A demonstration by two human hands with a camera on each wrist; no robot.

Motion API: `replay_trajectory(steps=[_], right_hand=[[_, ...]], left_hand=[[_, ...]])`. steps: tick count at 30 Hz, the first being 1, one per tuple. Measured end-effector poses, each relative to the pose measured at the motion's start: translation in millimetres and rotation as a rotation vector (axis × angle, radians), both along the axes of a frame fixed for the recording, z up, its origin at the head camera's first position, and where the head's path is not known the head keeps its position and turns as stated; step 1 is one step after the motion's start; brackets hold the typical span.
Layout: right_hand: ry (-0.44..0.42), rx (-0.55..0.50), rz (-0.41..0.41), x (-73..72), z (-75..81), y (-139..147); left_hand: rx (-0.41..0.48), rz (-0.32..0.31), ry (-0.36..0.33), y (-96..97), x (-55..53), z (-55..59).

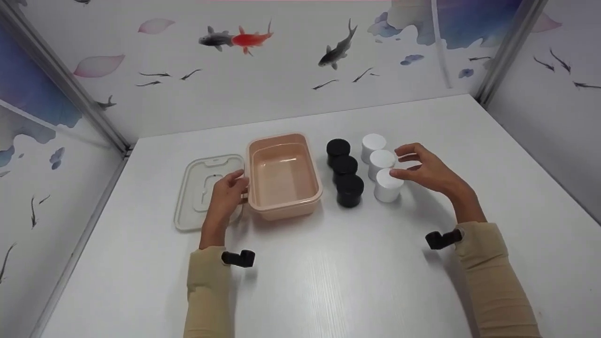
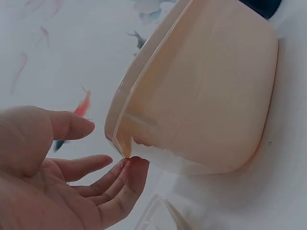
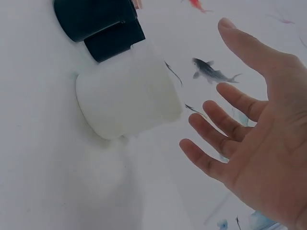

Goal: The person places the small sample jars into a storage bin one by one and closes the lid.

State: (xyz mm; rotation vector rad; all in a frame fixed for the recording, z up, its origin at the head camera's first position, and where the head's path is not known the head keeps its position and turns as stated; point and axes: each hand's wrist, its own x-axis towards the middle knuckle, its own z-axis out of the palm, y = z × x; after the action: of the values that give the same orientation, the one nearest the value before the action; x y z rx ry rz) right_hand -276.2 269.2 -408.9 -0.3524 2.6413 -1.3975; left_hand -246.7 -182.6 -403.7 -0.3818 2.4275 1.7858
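My left hand (image 1: 227,195) is at the left rim of a pink rectangular plastic box (image 1: 285,206), its interior bare. In the left wrist view the fingertips (image 2: 139,165) meet the box's rim corner while the thumb stays apart. Three white lidded jars (image 1: 389,188) form a row at the right. Beside the nearest ones hovers my right hand (image 1: 429,171), thumb and fingers spread with nothing between them. The right wrist view has that palm facing a white jar (image 3: 127,93), a gap between them. Three black lidded jars (image 1: 350,191) stand between the box and the white jars.
A translucent whitish lid (image 1: 190,197) lies flat left of the box, partly behind the left hand. Everything sits on a white table (image 1: 328,281). Panels printed with fish (image 1: 338,51) rise at the back and both sides. A black wrist mount (image 1: 239,258) projects from each sleeve.
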Motion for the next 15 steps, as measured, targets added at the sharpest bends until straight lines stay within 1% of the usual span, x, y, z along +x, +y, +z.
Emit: replay_trajectory(steps=[4,8,15], right_hand=[[-0.053,0.022,0.048,-2.6,-5.4,-0.3],[-0.093,0.053,0.079,-2.0,-8.7,-2.8],[-0.091,0.117,0.088,-0.2,-9.2,-7.4]], left_hand=[[0.011,-0.01,-0.029,-3.3,-1.8,-1.8],[0.03,-0.016,-0.037,-4.7,-3.0,-5.0],[0.047,-0.018,-0.026,-3.9,-4.4,-8.1]])
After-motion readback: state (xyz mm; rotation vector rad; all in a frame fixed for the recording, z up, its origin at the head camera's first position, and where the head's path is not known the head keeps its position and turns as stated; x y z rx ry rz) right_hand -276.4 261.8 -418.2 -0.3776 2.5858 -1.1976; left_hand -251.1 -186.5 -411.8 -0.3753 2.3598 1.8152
